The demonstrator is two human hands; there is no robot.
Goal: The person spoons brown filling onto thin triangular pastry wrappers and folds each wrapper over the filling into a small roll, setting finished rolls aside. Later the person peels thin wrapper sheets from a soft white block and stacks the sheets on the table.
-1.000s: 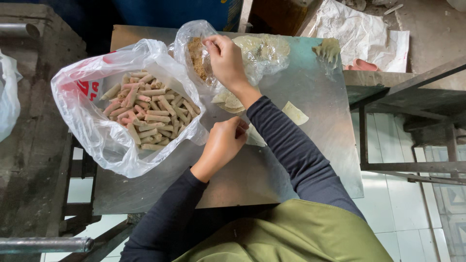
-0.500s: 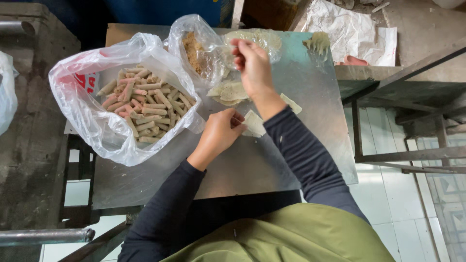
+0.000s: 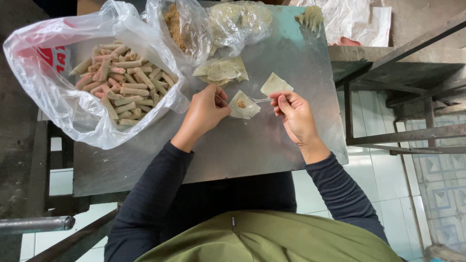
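Both hands now meet at the wrapper (image 3: 243,105); right hand (image 3: 295,116) left the bag.

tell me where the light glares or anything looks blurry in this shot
Head view: soft daylight, a pale sheen on the grey metal tabletop; bright glare on the white plastic bag of rolled pastries; both hands, left and right, look sharp; edges bend slightly.

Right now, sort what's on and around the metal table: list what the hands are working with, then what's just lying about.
In use:
left hand
right hand
wrapper with a dab of filling
spoon
wrapper stack
filling bag
bag of rolls

Lying about:
loose wrapper
white sheet
metal frame
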